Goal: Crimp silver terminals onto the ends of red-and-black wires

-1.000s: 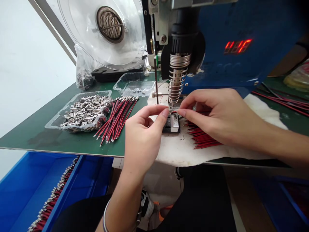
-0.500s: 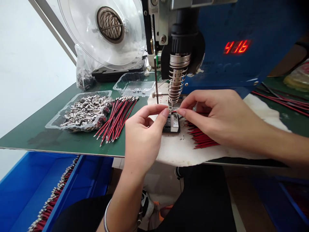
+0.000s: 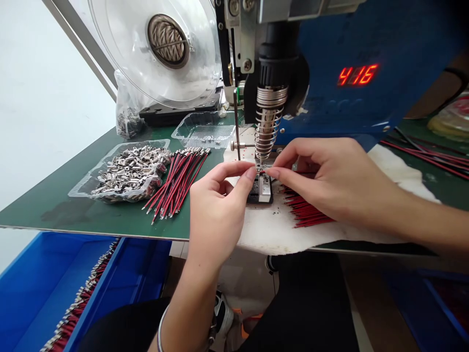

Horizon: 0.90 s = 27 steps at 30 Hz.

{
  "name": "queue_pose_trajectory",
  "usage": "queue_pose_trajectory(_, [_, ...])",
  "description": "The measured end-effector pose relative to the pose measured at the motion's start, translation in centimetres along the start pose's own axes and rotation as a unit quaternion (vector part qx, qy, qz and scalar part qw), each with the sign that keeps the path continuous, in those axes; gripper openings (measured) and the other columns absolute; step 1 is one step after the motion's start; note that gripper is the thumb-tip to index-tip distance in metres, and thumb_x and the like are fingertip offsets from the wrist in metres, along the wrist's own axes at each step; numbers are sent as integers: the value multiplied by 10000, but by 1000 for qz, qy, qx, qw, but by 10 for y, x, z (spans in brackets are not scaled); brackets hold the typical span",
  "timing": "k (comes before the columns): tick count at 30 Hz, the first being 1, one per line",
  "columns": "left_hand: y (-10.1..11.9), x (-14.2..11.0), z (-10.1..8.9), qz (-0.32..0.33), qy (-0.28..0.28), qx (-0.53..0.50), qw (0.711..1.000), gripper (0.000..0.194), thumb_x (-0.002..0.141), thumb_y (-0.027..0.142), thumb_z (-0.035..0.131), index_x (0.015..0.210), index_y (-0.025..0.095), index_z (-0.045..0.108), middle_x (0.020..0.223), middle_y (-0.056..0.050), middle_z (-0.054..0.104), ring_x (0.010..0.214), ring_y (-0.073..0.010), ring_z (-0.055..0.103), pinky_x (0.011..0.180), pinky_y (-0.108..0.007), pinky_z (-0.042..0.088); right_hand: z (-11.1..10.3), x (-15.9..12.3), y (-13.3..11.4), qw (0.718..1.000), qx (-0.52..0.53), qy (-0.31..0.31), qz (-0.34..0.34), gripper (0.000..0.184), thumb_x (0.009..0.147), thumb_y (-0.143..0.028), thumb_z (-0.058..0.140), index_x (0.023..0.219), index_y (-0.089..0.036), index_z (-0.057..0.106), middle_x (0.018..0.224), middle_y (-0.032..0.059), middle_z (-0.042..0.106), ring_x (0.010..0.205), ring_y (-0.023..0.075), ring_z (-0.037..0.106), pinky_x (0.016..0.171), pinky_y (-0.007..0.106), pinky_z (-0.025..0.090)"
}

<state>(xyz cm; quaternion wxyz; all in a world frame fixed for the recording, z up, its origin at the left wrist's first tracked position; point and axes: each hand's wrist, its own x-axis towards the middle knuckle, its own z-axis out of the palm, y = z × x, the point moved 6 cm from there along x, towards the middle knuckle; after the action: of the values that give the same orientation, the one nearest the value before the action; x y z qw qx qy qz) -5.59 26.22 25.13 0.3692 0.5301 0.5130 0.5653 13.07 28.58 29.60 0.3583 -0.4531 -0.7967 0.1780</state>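
Under the spring-wrapped soldering tip [image 3: 268,129] of the machine, both of my hands meet at a small metal fixture [image 3: 264,188]. My left hand [image 3: 223,195] pinches a small metal connector, mostly hidden by the fingertips, at the fixture's left side. From the right, my right hand [image 3: 322,171] pinches a thin red and black wire whose end is at the connector. Beneath my right hand lies a bundle of red and black wires [image 3: 308,210] on a white cloth [image 3: 271,234]. Whether wire and connector are joined is too small to tell.
A clear tray [image 3: 82,188] of loose metal connectors [image 3: 128,168] stands left, beside wires with connectors attached [image 3: 178,183]. Behind are another clear tray [image 3: 205,132] and a large clear reel [image 3: 198,58]. A blue bin [image 3: 40,288] is below. The blue machine's red display [image 3: 357,75] reads 416.
Both hands hold nearly the same pose at the fixture. The view has shifted very slightly; nothing has been let go or picked up.
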Motion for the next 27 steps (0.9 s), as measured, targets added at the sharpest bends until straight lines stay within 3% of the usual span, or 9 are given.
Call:
queue_pose_trajectory(13, [2,-1,0,-2,6,-3,1000,114,944,352,888,952,238,888,628,5,553,544,-107,380,499,-275,256,4,2,4,999,21,-7,43,247,963,-389,851,818,-210,762,660,-4,667,614,154,592,568,336,391])
queue_pose_trajectory(21, [1,-1,0,4,11,-6,1000,90,939,347,896,942,256,897,639,5,588,548,-93,403,500,-253,276,4,5,8,997,48,-7,66,498,902,-693,844,790,-214,764,572,-23,602,516,126,491,540,342,368])
queue_pose_trajectory(27, [1,1,0,3,13,-2,1000,97,943,349,889,935,253,898,643,2,600,539,-93,410,497,-256,274,4,4,9,997,47,-2,54,565,881,-777,809,777,-223,768,572,-19,606,496,122,471,528,349,351])
